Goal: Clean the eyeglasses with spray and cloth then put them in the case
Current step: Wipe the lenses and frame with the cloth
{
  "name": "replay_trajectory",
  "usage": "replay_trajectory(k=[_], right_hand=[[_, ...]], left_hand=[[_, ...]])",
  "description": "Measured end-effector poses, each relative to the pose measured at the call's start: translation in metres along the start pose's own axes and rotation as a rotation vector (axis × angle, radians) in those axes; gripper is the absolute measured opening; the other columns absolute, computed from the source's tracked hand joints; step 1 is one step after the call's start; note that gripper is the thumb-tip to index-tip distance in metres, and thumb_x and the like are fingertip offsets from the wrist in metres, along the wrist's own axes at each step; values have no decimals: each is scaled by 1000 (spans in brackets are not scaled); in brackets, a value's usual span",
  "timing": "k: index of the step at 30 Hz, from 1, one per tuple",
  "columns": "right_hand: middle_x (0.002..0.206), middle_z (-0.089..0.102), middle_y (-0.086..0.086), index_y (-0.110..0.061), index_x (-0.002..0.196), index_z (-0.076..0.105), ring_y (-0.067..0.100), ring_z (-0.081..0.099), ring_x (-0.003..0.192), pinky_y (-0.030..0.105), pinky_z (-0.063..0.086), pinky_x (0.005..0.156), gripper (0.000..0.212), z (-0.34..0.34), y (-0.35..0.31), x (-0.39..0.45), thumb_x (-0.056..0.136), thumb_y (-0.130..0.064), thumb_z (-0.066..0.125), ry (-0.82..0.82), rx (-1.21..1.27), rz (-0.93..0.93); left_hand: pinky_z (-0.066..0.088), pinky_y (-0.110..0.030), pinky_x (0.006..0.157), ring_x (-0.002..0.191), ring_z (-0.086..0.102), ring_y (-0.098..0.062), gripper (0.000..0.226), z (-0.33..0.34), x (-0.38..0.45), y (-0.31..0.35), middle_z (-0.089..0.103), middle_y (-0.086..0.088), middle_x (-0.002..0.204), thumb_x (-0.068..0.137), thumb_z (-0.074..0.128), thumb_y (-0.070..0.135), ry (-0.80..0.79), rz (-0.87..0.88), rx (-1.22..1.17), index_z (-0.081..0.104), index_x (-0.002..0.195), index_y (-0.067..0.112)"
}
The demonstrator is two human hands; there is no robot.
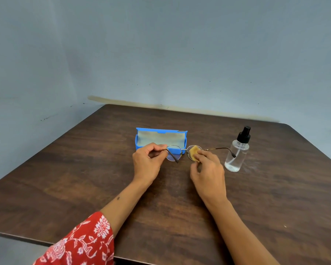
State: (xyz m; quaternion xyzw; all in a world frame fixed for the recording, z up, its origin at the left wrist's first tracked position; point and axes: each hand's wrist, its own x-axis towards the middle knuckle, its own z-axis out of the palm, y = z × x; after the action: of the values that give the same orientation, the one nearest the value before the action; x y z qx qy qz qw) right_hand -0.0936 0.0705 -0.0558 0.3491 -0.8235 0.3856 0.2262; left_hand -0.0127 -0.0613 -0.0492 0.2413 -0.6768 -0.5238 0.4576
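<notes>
Thin round-rimmed eyeglasses (174,153) are held just above the table in front of me. My left hand (148,162) pinches the frame at its left hinge. My right hand (208,173) pinches a small tan cloth (195,153) that covers the right lens. The right temple arm sticks out toward a clear spray bottle (237,153) with a black pump top, standing upright at the right. Behind the glasses lies an open blue case (161,138) with a pale lining; nothing is inside it.
The dark wooden table (84,178) stands against a blue-grey wall, with its near edge at the bottom left. A red floral sleeve covers my left forearm.
</notes>
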Motion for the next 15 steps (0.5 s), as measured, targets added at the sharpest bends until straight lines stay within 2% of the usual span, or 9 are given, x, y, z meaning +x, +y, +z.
replay_trajectory(k=[3, 8, 13, 15], right_hand=[[110, 64, 11, 1, 99, 69, 28, 55, 103, 25, 40, 80, 24, -3, 3, 1, 79, 3, 57, 0, -18, 106], [105, 67, 13, 2, 96, 71, 30, 60, 97, 25, 41, 78, 24, 0, -1, 0, 73, 6, 65, -37, 18, -14], [107, 65, 11, 2, 95, 70, 29, 56, 99, 31, 45, 76, 21, -4, 2, 2, 78, 3, 58, 21, -16, 115], [105, 66, 11, 1, 94, 70, 29, 58, 97, 29, 46, 76, 21, -3, 0, 1, 76, 4, 61, 6, -13, 64]], left_hand=[[53, -12, 73, 74, 68, 2, 12, 1, -1, 0, 71, 5, 81, 75, 72, -1, -5, -2, -10, 71, 77, 10], [53, -12, 71, 73, 67, 3, 12, 0, 0, 1, 71, 6, 81, 76, 71, -1, -3, -12, -13, 70, 77, 11], [54, -14, 71, 74, 68, 1, 16, -1, 0, 1, 71, 9, 80, 75, 72, 0, 3, -10, -10, 69, 74, 16], [54, -14, 71, 74, 68, 1, 15, 0, 0, 1, 71, 8, 81, 76, 72, 1, -3, -15, -4, 70, 75, 16]])
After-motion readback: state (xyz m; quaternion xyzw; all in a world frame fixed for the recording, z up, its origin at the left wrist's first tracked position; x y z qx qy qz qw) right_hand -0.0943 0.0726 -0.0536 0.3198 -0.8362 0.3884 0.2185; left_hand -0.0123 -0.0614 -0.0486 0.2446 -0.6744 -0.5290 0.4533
